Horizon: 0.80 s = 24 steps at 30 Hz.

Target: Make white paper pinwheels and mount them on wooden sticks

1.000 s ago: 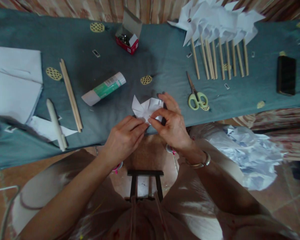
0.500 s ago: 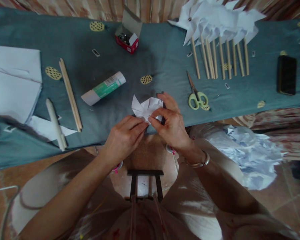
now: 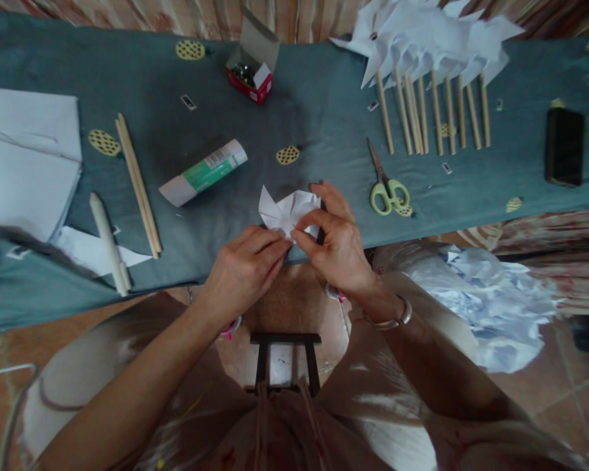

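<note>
A white paper pinwheel (image 3: 288,208) with folded points lies at the table's near edge, between my hands. My left hand (image 3: 248,265) is closed on its lower left side, thumb and fingers pressed together. From the right, my right hand (image 3: 336,245) pinches the paper's near edge between thumb and forefinger, while its other fingers curl around the far right side. Whether a small part sits in that pinch is hidden. Pale green scissors (image 3: 387,196) lie to the right of my right hand. Beyond my left hand rests a green-and-white glue tube (image 3: 206,173).
Finished pinwheels on sticks (image 3: 422,52) lie at the back right. A red box (image 3: 250,85) of small metal pieces stands open at the back. Sticks (image 3: 138,186), a white pen-like tool (image 3: 108,242) and paper sheets (image 3: 29,163) are at left; a phone (image 3: 564,146) is far right.
</note>
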### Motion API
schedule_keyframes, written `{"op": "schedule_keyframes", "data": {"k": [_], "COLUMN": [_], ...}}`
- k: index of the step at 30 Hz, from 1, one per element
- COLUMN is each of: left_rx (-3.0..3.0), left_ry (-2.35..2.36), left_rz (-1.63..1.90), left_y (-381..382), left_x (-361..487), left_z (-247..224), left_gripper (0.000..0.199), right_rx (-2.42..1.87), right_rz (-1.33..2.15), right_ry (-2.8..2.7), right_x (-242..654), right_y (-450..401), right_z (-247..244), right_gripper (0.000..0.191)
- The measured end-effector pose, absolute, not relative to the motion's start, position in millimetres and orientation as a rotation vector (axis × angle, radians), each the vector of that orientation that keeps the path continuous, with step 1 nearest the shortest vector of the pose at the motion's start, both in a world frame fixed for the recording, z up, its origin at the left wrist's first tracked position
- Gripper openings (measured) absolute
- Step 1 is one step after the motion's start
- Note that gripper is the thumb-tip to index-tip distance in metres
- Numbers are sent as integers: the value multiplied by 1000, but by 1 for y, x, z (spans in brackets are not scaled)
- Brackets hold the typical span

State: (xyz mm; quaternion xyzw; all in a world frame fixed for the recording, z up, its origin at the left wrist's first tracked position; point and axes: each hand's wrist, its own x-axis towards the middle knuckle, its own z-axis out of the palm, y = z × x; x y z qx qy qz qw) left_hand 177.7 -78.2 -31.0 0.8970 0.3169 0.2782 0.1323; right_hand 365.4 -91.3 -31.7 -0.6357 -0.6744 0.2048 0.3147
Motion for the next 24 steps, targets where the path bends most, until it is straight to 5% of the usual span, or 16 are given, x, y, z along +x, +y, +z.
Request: {"op": "schedule_keyframes", "data": {"k": [24], "left_rx": [2622], "left_ry": [925], "left_rz": [791], "left_y": [-78], "left_x": [178], "left_z": [-31], "left_gripper": [17], "right_rx": [-1547], "right_rz": [451], "right_ry": [-1972], "right_x": [373], "right_y": [-94], "right_z": [-40], "right_gripper": [17]}}
